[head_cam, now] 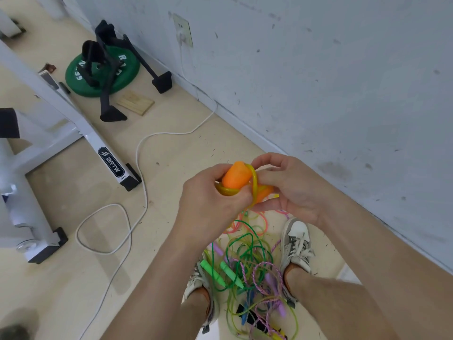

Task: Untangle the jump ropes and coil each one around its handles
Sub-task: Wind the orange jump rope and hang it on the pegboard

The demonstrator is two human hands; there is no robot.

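My left hand [208,204] grips two orange handles [236,177] held side by side, their ends poking up between both hands. A yellow rope [255,186] loops around those handles, and my right hand [289,190] pinches this rope beside them. Below, on the floor between my shoes, lies a tangled pile of ropes [252,273]: green rope with two green handles [220,272], a purple-pink braided rope, pale yellow-green rope, pink rope, and blue and black handles near the bottom edge.
A white cable [137,163] snakes across the beige floor from a wall socket [183,30]. A white gym-machine frame [81,128] stands at left, a green weight plate [103,72] with black stands behind it. The grey wall [318,82] runs along the right.
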